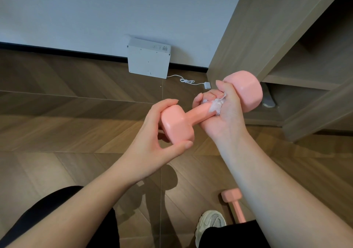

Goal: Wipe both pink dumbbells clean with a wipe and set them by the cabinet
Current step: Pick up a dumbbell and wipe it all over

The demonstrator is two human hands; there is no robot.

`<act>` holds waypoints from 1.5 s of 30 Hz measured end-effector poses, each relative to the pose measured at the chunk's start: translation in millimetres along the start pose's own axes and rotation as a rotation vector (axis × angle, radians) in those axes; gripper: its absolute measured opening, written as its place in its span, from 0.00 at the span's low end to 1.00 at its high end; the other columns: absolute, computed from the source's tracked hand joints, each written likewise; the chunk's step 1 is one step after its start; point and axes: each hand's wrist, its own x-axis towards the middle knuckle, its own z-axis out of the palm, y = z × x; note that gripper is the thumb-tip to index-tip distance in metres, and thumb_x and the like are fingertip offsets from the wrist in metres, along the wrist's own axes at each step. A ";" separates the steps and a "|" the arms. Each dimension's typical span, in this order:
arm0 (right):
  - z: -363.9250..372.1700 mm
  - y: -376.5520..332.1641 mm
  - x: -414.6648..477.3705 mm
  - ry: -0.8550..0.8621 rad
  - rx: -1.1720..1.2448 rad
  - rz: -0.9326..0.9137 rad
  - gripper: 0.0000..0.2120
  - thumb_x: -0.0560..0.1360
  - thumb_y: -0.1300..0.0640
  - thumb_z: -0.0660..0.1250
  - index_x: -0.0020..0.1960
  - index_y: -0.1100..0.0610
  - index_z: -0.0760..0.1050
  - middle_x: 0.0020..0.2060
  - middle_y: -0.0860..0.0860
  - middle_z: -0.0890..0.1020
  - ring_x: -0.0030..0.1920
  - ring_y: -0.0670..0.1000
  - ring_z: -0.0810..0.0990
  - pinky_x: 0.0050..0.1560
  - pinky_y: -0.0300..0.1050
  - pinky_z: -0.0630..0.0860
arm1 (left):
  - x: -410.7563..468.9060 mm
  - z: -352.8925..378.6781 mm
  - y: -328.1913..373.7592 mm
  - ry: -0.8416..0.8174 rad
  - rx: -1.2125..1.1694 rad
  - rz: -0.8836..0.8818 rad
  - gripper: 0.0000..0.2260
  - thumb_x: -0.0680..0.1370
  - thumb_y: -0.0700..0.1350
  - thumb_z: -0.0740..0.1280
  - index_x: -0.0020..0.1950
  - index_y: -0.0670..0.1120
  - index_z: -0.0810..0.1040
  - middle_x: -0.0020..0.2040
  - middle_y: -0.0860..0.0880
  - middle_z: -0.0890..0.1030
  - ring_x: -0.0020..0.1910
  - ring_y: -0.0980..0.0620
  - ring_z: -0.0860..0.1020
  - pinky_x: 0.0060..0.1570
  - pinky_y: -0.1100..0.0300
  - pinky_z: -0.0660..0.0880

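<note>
I hold a pink dumbbell (198,114) in the air in front of me, tilted up to the right. My left hand (150,133) grips its near head from the left. My right hand (223,114) is wrapped around the handle near the far head, with a crumpled white wipe (216,104) pressed between palm and handle. A second pink dumbbell (234,202) lies on the floor at the lower right, partly hidden behind my right forearm. The wooden cabinet (248,28) stands at the right.
A white box (148,61) leans against the wall, with a white cable and plug (207,85) trailing on the wooden floor. My shoe (210,223) and dark trouser legs are at the bottom. The cabinet has open shelves.
</note>
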 end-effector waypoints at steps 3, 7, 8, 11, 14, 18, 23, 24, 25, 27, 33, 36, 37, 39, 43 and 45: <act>-0.3 4.0 0.4 0.007 -0.041 -0.014 0.14 0.73 0.61 0.68 0.32 0.54 0.67 0.23 0.45 0.65 0.23 0.45 0.63 0.35 0.40 0.71 | 3.3 5.8 3.0 0.009 -0.172 -0.203 0.32 0.68 0.51 0.73 0.67 0.60 0.60 0.55 0.58 0.72 0.46 0.66 0.77 0.42 0.68 0.76; -1.6 13.2 -2.6 -0.026 -0.191 -0.048 0.14 0.75 0.60 0.67 0.32 0.53 0.68 0.22 0.46 0.66 0.25 0.46 0.68 0.45 0.46 0.73 | 8.0 8.5 -0.9 0.023 -0.430 -0.355 0.27 0.70 0.53 0.71 0.60 0.40 0.65 0.42 0.43 0.75 0.35 0.52 0.72 0.34 0.56 0.70; -2.1 15.3 -4.0 -0.051 -0.251 -0.064 0.14 0.75 0.60 0.67 0.33 0.52 0.69 0.22 0.46 0.67 0.27 0.47 0.71 0.48 0.48 0.72 | 8.1 7.5 -1.7 0.017 -0.493 -0.376 0.26 0.71 0.55 0.70 0.59 0.40 0.65 0.45 0.36 0.76 0.36 0.49 0.71 0.36 0.54 0.68; -6.4 19.0 -5.7 -0.133 -0.430 -0.123 0.07 0.75 0.61 0.69 0.41 0.53 0.72 0.31 0.49 0.77 0.42 0.52 0.79 0.52 0.51 0.71 | 7.0 4.1 -2.9 0.023 -0.620 -0.438 0.29 0.71 0.59 0.68 0.60 0.38 0.70 0.51 0.33 0.78 0.39 0.44 0.73 0.35 0.53 0.70; -8.7 21.4 -7.4 -0.167 -0.617 -0.136 0.10 0.70 0.59 0.73 0.50 0.55 0.77 0.45 0.52 0.83 0.51 0.50 0.81 0.53 0.45 0.75 | 7.5 1.7 -2.7 -0.017 -0.695 -0.408 0.24 0.70 0.61 0.66 0.55 0.43 0.71 0.42 0.37 0.78 0.35 0.43 0.75 0.31 0.56 0.71; -7.5 25.8 -13.9 -0.163 -0.831 -0.136 0.23 0.69 0.55 0.75 0.63 0.54 0.75 0.50 0.51 0.83 0.42 0.41 0.84 0.47 0.43 0.77 | 8.2 0.6 -2.2 -0.026 -0.781 -0.433 0.19 0.75 0.60 0.63 0.53 0.45 0.76 0.42 0.40 0.80 0.33 0.43 0.75 0.29 0.57 0.72; -11.0 41.1 -25.5 -0.186 -1.060 -0.035 0.16 0.64 0.45 0.77 0.49 0.45 0.78 0.44 0.53 0.83 0.35 0.53 0.83 0.26 0.45 0.74 | 9.6 1.7 -1.0 -0.011 -0.899 -0.446 0.22 0.79 0.60 0.59 0.55 0.44 0.82 0.42 0.38 0.78 0.32 0.42 0.75 0.28 0.56 0.71; -11.0 43.3 -27.9 -0.201 -1.073 -0.026 0.17 0.64 0.44 0.77 0.50 0.45 0.79 0.41 0.53 0.83 0.31 0.53 0.82 0.22 0.42 0.72 | 9.7 1.6 -0.8 -0.011 -0.910 -0.444 0.22 0.79 0.60 0.59 0.56 0.44 0.82 0.42 0.38 0.78 0.31 0.43 0.76 0.28 0.57 0.71; -11.6 43.9 -29.0 -0.222 -1.075 -0.021 0.16 0.65 0.44 0.77 0.49 0.45 0.80 0.40 0.52 0.83 0.30 0.52 0.81 0.21 0.41 0.70 | 9.7 1.5 -0.3 -0.012 -0.918 -0.440 0.22 0.79 0.60 0.59 0.57 0.45 0.82 0.42 0.39 0.79 0.31 0.43 0.76 0.28 0.57 0.71; -12.5 39.9 -30.0 -0.301 -1.064 0.008 0.13 0.66 0.44 0.76 0.48 0.42 0.79 0.42 0.54 0.84 0.30 0.53 0.80 0.21 0.42 0.71 | 10.0 -0.4 1.0 -0.014 -0.933 -0.429 0.23 0.78 0.61 0.60 0.57 0.45 0.82 0.42 0.39 0.79 0.31 0.43 0.76 0.28 0.57 0.72; -17.2 17.8 -29.8 -0.696 -0.935 0.235 0.18 0.75 0.55 0.62 0.64 0.47 0.76 0.56 0.57 0.79 0.35 0.60 0.70 0.35 0.56 0.75 | 7.1 -9.0 3.8 -0.045 -0.992 -0.390 0.27 0.76 0.62 0.61 0.58 0.41 0.78 0.43 0.34 0.78 0.32 0.41 0.76 0.30 0.56 0.71; -17.8 13.7 -33.5 -0.643 -1.122 0.034 0.15 0.74 0.53 0.69 0.59 0.41 0.78 0.51 0.50 0.84 0.40 0.60 0.78 0.41 0.47 0.80 | 5.6 -13.5 5.2 -0.048 -0.969 -0.374 0.26 0.76 0.63 0.60 0.55 0.42 0.81 0.42 0.35 0.78 0.32 0.41 0.76 0.30 0.56 0.72; -17.5 12.2 -34.5 -0.574 -1.205 -0.072 0.13 0.72 0.52 0.72 0.55 0.39 0.80 0.50 0.45 0.84 0.45 0.53 0.81 0.43 0.37 0.79 | 5.2 -14.9 5.5 -0.043 -0.956 -0.371 0.26 0.76 0.63 0.60 0.55 0.41 0.81 0.43 0.34 0.78 0.32 0.41 0.76 0.31 0.56 0.72; -17.1 8.3 -35.2 -0.488 -1.291 -0.203 0.11 0.69 0.52 0.75 0.49 0.39 0.81 0.47 0.42 0.85 0.48 0.40 0.81 0.42 0.28 0.75 | 4.5 -16.4 6.4 -0.028 -0.928 -0.362 0.25 0.76 0.62 0.60 0.54 0.42 0.82 0.44 0.34 0.78 0.32 0.41 0.76 0.31 0.55 0.72; -13.6 14.0 -42.5 -0.426 -1.252 -0.042 0.09 0.71 0.56 0.73 0.51 0.49 0.78 0.30 0.46 0.80 0.26 0.44 0.76 0.26 0.34 0.72 | 2.3 -14.1 5.9 0.013 -0.852 -0.331 0.21 0.76 0.60 0.61 0.50 0.44 0.83 0.44 0.35 0.78 0.32 0.42 0.76 0.31 0.55 0.72; -12.7 18.9 -42.7 -0.395 -1.165 0.050 0.04 0.72 0.60 0.71 0.44 0.54 0.76 0.23 0.46 0.69 0.21 0.42 0.62 0.20 0.34 0.61 | 1.5 -14.1 5.0 0.046 -0.758 -0.284 0.18 0.74 0.59 0.63 0.48 0.45 0.80 0.40 0.38 0.78 0.31 0.43 0.76 0.30 0.55 0.72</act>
